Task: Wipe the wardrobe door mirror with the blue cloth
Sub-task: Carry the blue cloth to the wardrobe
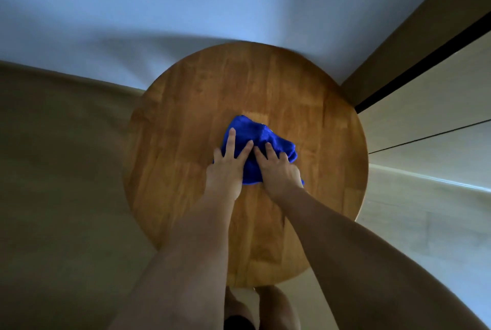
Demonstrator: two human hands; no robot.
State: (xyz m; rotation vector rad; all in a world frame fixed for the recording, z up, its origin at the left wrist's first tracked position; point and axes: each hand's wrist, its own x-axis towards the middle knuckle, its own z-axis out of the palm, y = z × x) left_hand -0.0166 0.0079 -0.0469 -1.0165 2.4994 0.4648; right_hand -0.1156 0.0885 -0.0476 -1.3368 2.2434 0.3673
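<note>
A crumpled blue cloth (261,138) lies near the middle of a round wooden table (186,106). My left hand (229,165) rests flat on the cloth's left part, fingers spread apart. My right hand (276,167) presses on its right part, fingers curled into the fabric. Whether either hand truly grips the cloth is not clear. No mirror or wardrobe door is recognisable in this view.
A pale wall (186,10) rises behind the table. At the right stand light panels (438,95) with a dark vertical strip between them. The floor (53,170) spreads left of the table. My bare feet (265,311) show below the table's near edge.
</note>
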